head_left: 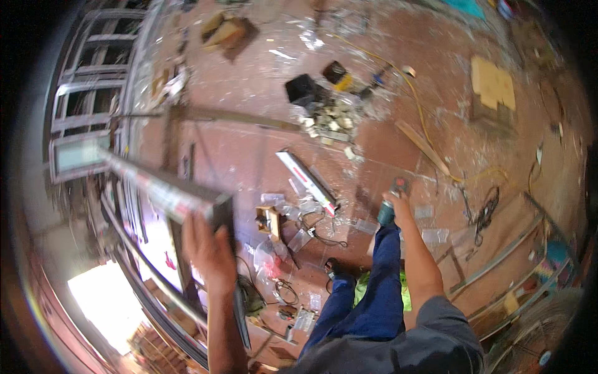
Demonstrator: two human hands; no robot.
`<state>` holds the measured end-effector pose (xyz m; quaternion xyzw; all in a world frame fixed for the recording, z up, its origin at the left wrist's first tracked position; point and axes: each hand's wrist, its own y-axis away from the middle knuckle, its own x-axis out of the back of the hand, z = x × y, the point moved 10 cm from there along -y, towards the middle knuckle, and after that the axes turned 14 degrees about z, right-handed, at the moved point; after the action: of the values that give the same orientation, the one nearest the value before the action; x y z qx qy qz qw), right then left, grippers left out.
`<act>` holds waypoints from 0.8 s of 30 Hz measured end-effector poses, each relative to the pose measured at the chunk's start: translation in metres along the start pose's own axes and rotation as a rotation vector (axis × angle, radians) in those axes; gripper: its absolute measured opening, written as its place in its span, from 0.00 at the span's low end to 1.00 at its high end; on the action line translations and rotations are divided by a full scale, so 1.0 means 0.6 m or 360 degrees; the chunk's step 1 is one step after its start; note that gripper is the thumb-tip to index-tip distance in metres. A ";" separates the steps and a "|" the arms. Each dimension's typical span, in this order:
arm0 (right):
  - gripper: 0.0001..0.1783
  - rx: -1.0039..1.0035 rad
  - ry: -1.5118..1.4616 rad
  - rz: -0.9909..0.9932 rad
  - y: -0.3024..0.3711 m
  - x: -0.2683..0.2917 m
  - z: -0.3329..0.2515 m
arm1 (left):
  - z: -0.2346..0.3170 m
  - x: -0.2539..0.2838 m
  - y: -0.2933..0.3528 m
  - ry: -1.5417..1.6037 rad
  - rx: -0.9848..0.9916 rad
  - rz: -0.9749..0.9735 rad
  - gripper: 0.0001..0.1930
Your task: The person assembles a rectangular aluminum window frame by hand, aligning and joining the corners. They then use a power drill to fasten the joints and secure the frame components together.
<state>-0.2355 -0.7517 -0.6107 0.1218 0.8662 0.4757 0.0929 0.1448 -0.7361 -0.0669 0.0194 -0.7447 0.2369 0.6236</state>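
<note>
My left hand (210, 255) is closed around the near end of a long metal profile (165, 192), with the thumb and fingers on its sides. The profile is silvery with reddish print and runs up and left, smeared by motion. My right hand (400, 206) grips a hand-held power tool (386, 215) with a dark green body and a dark, reddish end, just above my right knee. Which kind of power tool it is, I cannot make out. Between my hands, a long white and red box (306, 182) lies slantwise on the floor.
Metal window frames (93, 87) stand at the left. Foam scraps (329, 121) and dark boxes (303, 90) lie ahead, with a yellow hose (414, 93) and a wooden strip (422, 147) to their right. Cables (489, 209) and metal bars (498, 258) lie at the right.
</note>
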 end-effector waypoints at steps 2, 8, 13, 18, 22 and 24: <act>0.33 0.0106 0.0166 0.0066 -0.074 -0.018 -0.033 | -0.008 0.010 0.024 0.0087 0.0166 0.0128 0.24; 0.37 0.0049 0.0298 -0.0012 -0.342 -0.014 -0.002 | 0.095 -0.037 -0.044 -0.0347 -0.0072 0.0122 0.22; 0.41 0.0032 0.0508 0.0042 -0.421 0.000 0.060 | 0.118 -0.083 -0.072 -0.0404 -0.0109 0.0005 0.25; 0.43 0.0075 0.0581 -0.0010 -0.418 0.002 0.066 | 0.123 -0.101 -0.081 -0.0464 -0.0128 -0.0076 0.28; 0.41 0.0360 0.0685 0.0352 -0.482 0.095 0.038 | 0.132 -0.116 -0.096 -0.0498 -0.0159 -0.0108 0.30; 0.40 0.0697 0.1259 0.0797 -0.500 0.145 -0.037 | 0.134 -0.123 -0.095 -0.0540 -0.0154 -0.0128 0.31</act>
<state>-0.3614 -0.8987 -0.8567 0.1527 0.8587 0.3004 -0.3861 0.1056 -0.8367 -0.1261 0.0587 -0.8484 0.1691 0.4982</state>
